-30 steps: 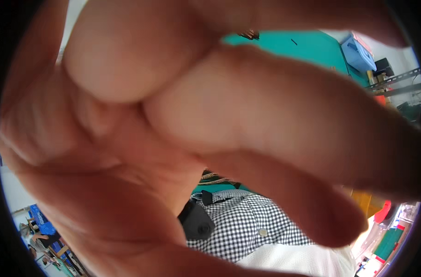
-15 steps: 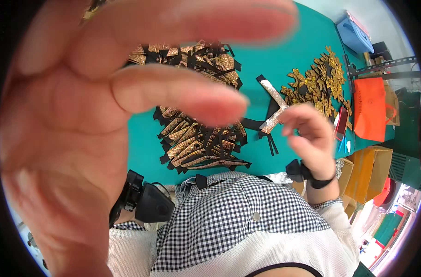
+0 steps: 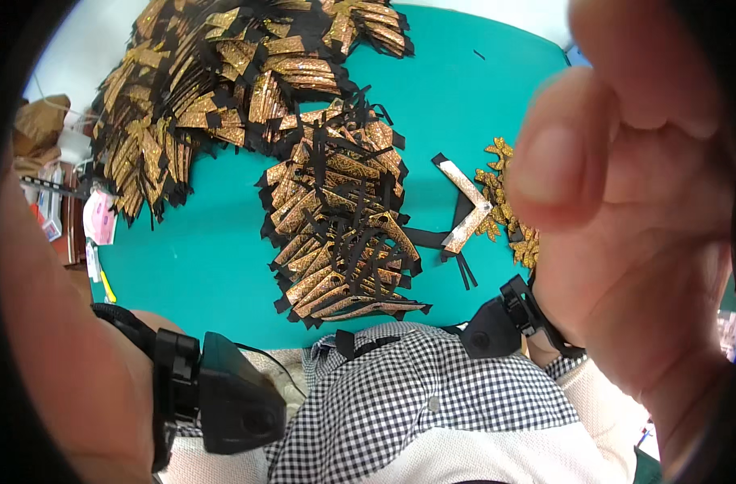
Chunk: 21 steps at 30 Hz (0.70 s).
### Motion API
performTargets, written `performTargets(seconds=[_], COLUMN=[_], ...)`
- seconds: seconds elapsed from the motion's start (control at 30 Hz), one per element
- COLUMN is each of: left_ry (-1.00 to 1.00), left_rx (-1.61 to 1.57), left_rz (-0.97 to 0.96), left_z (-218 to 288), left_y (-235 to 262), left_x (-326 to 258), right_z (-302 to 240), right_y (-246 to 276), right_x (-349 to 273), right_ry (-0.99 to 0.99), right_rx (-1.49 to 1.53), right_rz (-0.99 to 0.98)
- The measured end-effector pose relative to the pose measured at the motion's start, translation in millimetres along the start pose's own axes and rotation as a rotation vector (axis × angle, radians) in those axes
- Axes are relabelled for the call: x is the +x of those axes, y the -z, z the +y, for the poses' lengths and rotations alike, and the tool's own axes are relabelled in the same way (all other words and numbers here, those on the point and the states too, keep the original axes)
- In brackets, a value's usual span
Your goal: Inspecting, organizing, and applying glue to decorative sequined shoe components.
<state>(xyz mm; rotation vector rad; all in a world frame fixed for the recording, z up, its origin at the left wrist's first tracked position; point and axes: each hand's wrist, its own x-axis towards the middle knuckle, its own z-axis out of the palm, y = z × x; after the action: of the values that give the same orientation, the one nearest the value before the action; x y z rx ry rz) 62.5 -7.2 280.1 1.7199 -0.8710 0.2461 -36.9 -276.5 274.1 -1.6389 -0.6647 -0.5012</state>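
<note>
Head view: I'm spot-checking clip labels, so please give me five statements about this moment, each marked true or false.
1. The tabletop is green. True.
2. The pale V-shaped piece lies left of the middle pile of gold-and-black strips. False: the pale V-shaped piece lies to the right of that pile.
3. In this view, the right hand overlaps the area of the gold leaf-like pieces. True.
4. The checked garment is red and white. False: the checked garment is black and white.
5. A pink packet shows at the left side of the picture. True.
</note>
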Motion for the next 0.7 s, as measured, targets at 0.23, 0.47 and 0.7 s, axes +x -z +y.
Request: performTargets(seconds=[0.23,0.47,0.7], left_ry=[-0.006,-0.019,-0.04], left_rx=[-0.02,-0.066,-0.069], left_rz=[0.025,-0.036,-0.039], left_z=[-2.0,-12.6,-17.0], left_y=[-3.8,-6.4,-7.8], left_x=[5.5,5.6,-1.2], right_z=[-6.2,-18.5,-22.2], right_y=[14.0,10.0,6.8], right_x=[12.1,1.0,-5.1], right_ry=[-0.037,-0.1,-0.122], right_rx=[-0.079,-0.182,-0.253], right_rz=[-0.008,0.068,0.096])
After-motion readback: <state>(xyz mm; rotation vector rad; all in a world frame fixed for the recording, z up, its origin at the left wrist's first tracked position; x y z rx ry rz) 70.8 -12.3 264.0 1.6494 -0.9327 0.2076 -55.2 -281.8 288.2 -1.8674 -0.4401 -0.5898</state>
